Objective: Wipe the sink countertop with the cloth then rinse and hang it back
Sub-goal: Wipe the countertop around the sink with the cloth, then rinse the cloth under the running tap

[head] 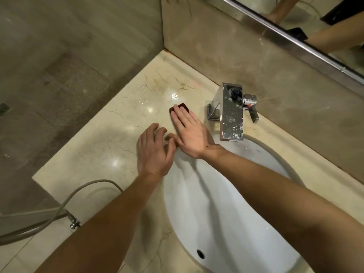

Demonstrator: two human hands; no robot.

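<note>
Nearest the camera lies the white oval ceramic sink basin (226,223), sunk into the cream veined marble desk (110,138), with a dark drain hole toward its near end. A grey flexible hose (65,203) with a chrome fitting curves below the desk's left edge. Two bare forearms reach forward over the basin. The left hand (154,152) rests on the desk at the basin's far-left rim, fingers loosely spread, clamped on nothing. Just beyond it the right hand (190,133) lies flat, fingers extended and pressing down on a small dark reddish-brown cloth (182,106), whose far edge shows past the fingertips. To its right stands the square chrome water-spotted faucet (231,113). Farthest, a metal-framed mirror (295,38) crosses the beige wall.
</note>
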